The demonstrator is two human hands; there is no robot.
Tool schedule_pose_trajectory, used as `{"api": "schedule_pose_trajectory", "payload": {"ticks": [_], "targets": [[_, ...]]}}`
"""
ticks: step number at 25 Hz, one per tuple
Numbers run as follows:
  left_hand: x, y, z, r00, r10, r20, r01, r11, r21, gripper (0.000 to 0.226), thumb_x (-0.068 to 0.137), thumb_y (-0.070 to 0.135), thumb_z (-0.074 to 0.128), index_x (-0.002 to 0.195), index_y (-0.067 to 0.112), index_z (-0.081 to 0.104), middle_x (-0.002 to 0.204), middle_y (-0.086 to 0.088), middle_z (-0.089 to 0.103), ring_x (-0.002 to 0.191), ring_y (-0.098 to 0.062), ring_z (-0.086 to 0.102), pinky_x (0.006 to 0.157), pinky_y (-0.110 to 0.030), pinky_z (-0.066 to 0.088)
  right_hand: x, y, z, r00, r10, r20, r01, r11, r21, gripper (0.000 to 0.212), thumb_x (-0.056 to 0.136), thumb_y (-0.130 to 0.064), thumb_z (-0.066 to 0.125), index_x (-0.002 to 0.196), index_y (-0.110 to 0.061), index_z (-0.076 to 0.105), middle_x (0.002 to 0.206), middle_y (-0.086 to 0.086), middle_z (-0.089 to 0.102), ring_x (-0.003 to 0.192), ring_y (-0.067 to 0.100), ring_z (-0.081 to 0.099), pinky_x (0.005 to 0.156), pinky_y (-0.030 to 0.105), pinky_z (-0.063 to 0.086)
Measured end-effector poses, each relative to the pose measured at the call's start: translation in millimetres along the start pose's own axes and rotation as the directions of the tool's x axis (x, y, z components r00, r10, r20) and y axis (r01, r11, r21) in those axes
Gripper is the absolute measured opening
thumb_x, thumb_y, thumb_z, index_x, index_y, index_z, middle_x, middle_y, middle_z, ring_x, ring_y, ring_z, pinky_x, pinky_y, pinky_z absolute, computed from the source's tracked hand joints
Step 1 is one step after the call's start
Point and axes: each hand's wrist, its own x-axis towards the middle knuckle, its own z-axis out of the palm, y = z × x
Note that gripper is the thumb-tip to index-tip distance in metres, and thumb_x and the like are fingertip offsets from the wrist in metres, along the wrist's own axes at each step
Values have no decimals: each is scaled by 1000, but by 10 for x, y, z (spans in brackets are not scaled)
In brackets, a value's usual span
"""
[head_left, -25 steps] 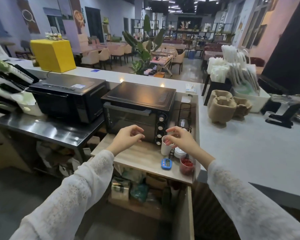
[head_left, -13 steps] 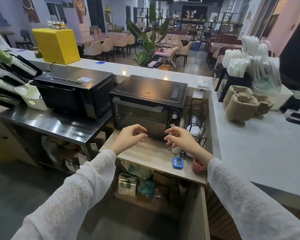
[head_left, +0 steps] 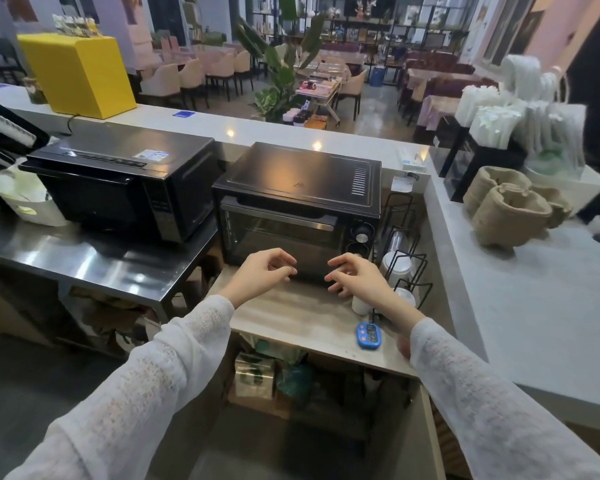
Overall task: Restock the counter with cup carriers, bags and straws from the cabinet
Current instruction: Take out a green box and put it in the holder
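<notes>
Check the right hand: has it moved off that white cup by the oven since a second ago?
Yes. The right hand has left the white cup and shifted left, now empty in front of the oven door.

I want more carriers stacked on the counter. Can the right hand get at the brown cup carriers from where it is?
Probably yes: the right hand is empty, and bare counter lies open up to the cup carriers.

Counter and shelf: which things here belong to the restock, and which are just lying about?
Restock:
cup carriers
straws
bags
open cabinet

Lying about:
toaster oven
microwave
blue timer
yellow box

Both hands, left and right, hold nothing.
</notes>
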Motion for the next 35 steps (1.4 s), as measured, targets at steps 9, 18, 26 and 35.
{"api": "schedule_pose_trajectory", "payload": {"ticks": [9, 18, 26, 35], "targets": [[335, -226, 115, 985, -9, 171, 4, 999, 32, 17, 91, 20, 62, 108, 20, 66, 100, 1, 73, 85, -9, 71, 74, -20, 51, 38, 158, 184, 987, 146, -63, -145, 989, 25, 27, 90, -8, 58, 117, -10, 58, 95, 5, 71, 80, 21, 73, 65, 28, 59], [942, -450, 214, 914, 121, 387, -132, 991, 1, 13, 89, 22, 64, 102, 21, 67, 96, 0, 75, 84, -10, 72, 84, -27, 55, 131, 307, 273, 917, 293, -271, -283, 956, 78, 20, 88, -9, 62, 108, -13, 62, 97, 9, 70, 76, 19, 71, 65, 28, 58], [798, -594, 536, 884, 110, 455, -126, 992, 6, 20, 88, 20, 68, 108, 15, 67, 95, 1, 74, 83, -9, 71, 65, -9, 47, -30, 723, 379, 874, 292, -388, -278, 956, 93, 20, 91, -12, 60, 111, -7, 61, 103, 13, 67, 69, 16, 68, 67, 36, 58], [332, -1661, 1465, 872, 90, 482, -101, 995, -2, 20, 84, 14, 71, 102, 18, 64, 95, -2, 75, 80, -16, 68, 75, -28, 54, -288, 2009, 848, 885, 306, -351, -267, 951, 154, 15, 89, -7, 56, 102, -14, 61, 97, 11, 70, 72, 22, 69, 55, 24, 53]]}}
